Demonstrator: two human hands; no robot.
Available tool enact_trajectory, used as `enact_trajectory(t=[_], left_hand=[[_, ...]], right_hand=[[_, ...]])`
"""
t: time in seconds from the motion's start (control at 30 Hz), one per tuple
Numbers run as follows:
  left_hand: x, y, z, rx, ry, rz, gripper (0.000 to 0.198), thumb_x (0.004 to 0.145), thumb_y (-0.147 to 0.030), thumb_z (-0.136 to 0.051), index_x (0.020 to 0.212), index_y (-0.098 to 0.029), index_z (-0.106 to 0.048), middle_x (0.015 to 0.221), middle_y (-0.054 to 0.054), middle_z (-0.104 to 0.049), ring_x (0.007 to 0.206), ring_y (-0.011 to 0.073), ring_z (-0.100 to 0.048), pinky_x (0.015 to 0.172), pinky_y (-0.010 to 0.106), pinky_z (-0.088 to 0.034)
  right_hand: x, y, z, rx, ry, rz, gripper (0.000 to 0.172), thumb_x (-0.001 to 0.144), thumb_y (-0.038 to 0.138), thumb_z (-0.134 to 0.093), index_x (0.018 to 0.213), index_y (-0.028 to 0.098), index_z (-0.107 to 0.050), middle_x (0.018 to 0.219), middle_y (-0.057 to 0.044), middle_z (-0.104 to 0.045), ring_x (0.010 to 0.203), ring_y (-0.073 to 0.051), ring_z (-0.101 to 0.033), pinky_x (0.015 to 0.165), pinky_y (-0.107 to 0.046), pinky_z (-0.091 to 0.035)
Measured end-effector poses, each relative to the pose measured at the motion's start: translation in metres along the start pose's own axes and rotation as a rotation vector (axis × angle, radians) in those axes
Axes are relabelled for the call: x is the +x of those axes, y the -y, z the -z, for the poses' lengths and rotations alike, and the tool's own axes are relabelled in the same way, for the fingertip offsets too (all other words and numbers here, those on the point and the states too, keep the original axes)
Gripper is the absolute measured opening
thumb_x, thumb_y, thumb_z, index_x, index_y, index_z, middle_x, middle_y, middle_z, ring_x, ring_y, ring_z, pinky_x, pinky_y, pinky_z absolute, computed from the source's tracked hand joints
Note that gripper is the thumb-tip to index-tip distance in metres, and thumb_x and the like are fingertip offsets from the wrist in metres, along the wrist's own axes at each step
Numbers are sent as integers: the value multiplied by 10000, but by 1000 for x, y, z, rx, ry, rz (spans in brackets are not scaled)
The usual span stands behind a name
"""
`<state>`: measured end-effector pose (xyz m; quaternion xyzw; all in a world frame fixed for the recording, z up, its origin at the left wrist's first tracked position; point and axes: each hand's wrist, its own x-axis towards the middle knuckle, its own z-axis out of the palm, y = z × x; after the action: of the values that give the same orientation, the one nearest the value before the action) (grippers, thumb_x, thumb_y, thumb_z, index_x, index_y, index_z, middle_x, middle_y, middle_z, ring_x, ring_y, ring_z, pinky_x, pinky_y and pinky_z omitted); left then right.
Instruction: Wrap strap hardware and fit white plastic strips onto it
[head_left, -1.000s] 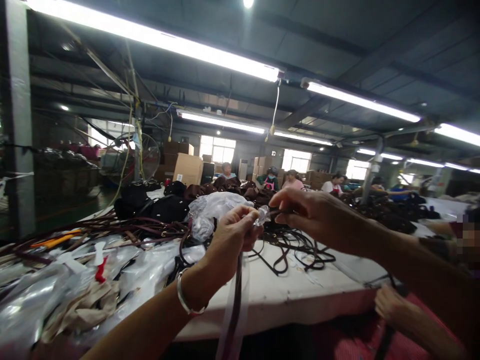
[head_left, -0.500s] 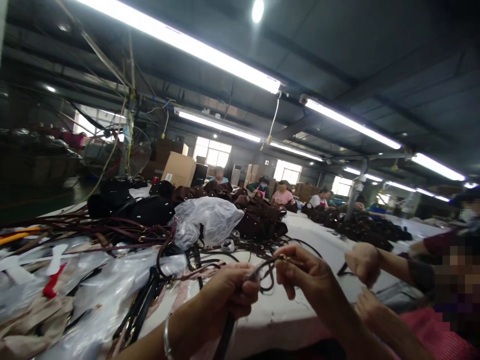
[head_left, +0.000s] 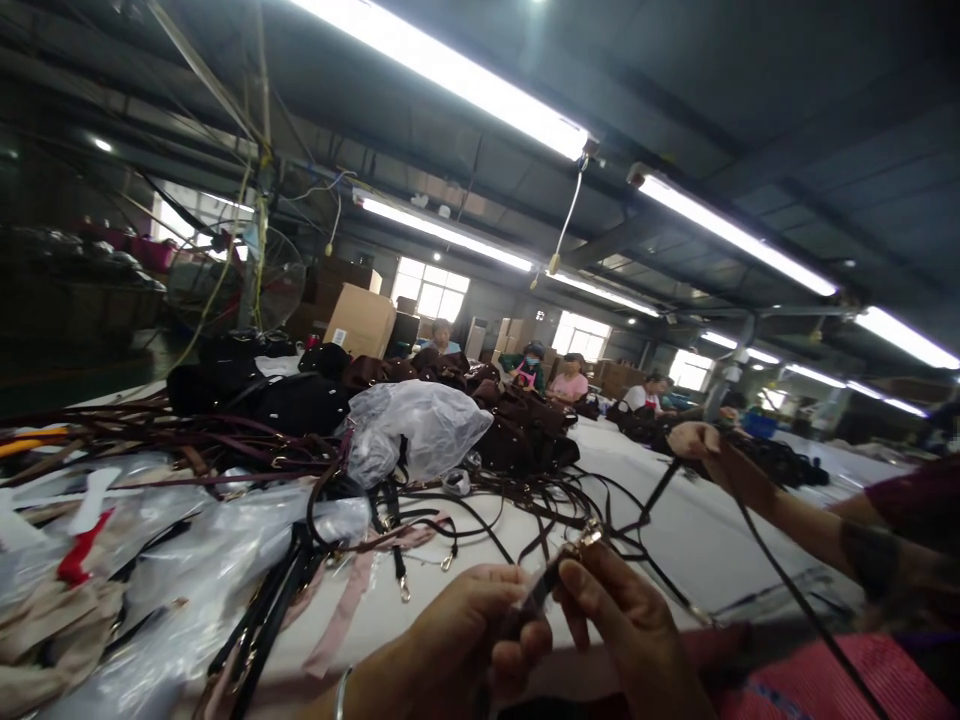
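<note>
Close in front of me, my left hand (head_left: pixel 487 620) pinches a dark strap (head_left: pixel 534 596), which has a clear plastic-like sheen where it leaves the fingers. My right hand (head_left: pixel 626 620) grips the same strap near its end, thumb and fingers pressed together. A gold metal clasp (head_left: pixel 591 534) sticks out above the right fingertips. Just beyond my hands, loose brown and black straps (head_left: pixel 551 505) lie tangled on the white table (head_left: pixel 480 530). One black strap end with a gold hook (head_left: pixel 405 588) rests left of my hands.
Plastic bags (head_left: pixel 217 560) and strap bundles cover the left side. Behind lie a crumpled clear bag (head_left: pixel 420 425) and dark handbags (head_left: pixel 532 430). At right, a co-worker's hand (head_left: pixel 694 440) holds up a long dark strap (head_left: pixel 795 590). Other people sit farther back.
Both my hands have come lower and slightly right in view, still on the strap, and the gold clasp now shows plainly. The co-worker's hand has risen, lifting a strap.
</note>
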<state>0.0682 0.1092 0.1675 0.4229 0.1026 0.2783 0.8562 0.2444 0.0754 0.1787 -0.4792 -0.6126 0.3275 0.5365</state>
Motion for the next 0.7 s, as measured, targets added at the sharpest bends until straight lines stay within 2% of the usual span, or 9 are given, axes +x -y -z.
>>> enact_trajectory(t=[0.07, 0.17, 0.27, 0.37, 0.4, 0.43, 0.5, 0.6, 0.7], left_hand=[[4, 3, 1, -6, 6, -20, 169, 718, -259, -664, 805, -136, -586, 621, -26, -463, 448, 50, -312, 441, 205, -166], [8, 7, 3, -90, 9, -22, 174, 766, -261, -679, 831, -146, -566, 624, -49, -407, 464, 43, -222, 445, 191, -137], [11, 11, 5, -152, 28, -6, 182, 818, -266, -676, 876, -150, -547, 637, -61, -361, 486, 50, -168, 450, 183, -129], [11, 11, 6, -197, 42, -10, 172, 855, -249, -653, 927, -150, -533, 662, -64, -336, 501, 49, -160, 456, 169, -132], [11, 10, 5, -212, 45, -12, 174, 860, -246, -649, 945, -151, -530, 668, -64, -333, 503, 49, -157, 455, 166, -130], [11, 9, 4, -220, 45, -11, 176, 863, -245, -646, 959, -153, -530, 671, -66, -330, 503, 50, -150, 452, 165, -128], [10, 6, 2, -194, 23, -10, 162, 860, -243, -639, 944, -157, -530, 659, -71, -326, 493, 53, -143, 443, 172, -130], [6, 4, -5, -80, -19, 19, 133, 814, -236, -625, 877, -158, -536, 648, -65, -361, 460, 49, -160, 427, 194, -122], [0, 6, -12, -4, -20, 70, 142, 764, -260, -621, 833, -160, -549, 628, -50, -405, 433, 53, -204, 416, 208, -110]], right_hand=[[-2, 1, 4, -65, 9, 64, 314, 873, 521, -670, 845, 208, -653, 626, 43, -503, 542, -91, -464, 494, -202, -397], [-5, 8, 4, -104, -36, 131, 282, 891, 501, -648, 810, 232, -670, 633, 43, -484, 574, -101, -469, 536, -217, -414], [-12, 14, -2, -115, -80, 127, 269, 865, 525, -660, 914, 264, -698, 783, 17, -616, 656, -115, -547, 628, -225, -472], [-18, 14, -9, -131, -88, 89, 508, 767, 574, -725, 1187, 307, -629, 1125, -26, -676, 838, -173, -645, 725, -259, -534], [-19, 13, -11, -139, -91, 53, 578, 733, 580, -747, 1223, 307, -606, 1162, -36, -672, 868, -192, -659, 722, -271, -546], [-20, 12, -13, -147, -92, 17, 602, 713, 578, -760, 1225, 301, -604, 1158, -42, -678, 877, -206, -667, 709, -279, -553], [-20, 7, -14, -162, -116, -6, 544, 721, 548, -752, 1183, 286, -631, 1102, -45, -700, 882, -220, -675, 712, -292, -556], [-19, 1, -12, -198, -195, 89, 395, 783, 484, -702, 1124, 290, -659, 1042, -30, -723, 930, -216, -670, 791, -289, -536], [-19, 0, -9, -218, -159, 144, 255, 837, 485, -669, 964, 265, -693, 876, -24, -717, 842, -203, -664, 730, -265, -522]])
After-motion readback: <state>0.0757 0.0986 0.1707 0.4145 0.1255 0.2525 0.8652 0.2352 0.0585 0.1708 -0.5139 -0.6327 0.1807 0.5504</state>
